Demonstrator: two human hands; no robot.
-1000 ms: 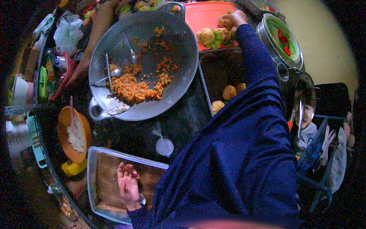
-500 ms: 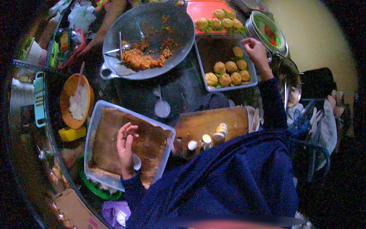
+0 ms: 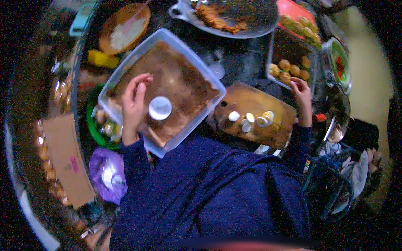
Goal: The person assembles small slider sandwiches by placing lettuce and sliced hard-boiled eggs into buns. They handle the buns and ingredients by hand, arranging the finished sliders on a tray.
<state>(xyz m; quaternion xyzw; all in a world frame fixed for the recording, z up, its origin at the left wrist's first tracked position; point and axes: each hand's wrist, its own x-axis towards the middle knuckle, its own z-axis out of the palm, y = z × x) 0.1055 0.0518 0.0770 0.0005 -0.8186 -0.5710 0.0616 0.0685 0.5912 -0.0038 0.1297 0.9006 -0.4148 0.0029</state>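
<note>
My left hand [image 3: 134,102] hovers over the left side of a clear plastic tub [image 3: 194,57] with a brown inside, thumb apart from half-bent fingers and nothing seen in them. Beside it in the tub is a round white cup [image 3: 160,108]. My right hand [image 3: 301,94] is at the near edge of a second clear tub [image 3: 270,47], with its fingertips pinched close to the round golden-brown fried balls [image 3: 294,70]. Blur hides what the fingertips hold, if anything. Between my hands, cut boiled eggs [image 3: 264,120] lie on a wooden cutting board [image 3: 243,97].
Beyond is a large wok [image 3: 259,25] with orange-red crumbly food [image 3: 220,20]. A red lid [image 3: 289,7] bears more filled balls. At left are an orange bowl [image 3: 141,23], a green basket [image 3: 93,131], a purple bag [image 3: 98,167] and a cardboard box [image 3: 67,154].
The whole view has shifted, bringing the cutting board and near area further in. My right hand has come from the second tub's right side to its near edge. My left hand stays over the first tub.
</note>
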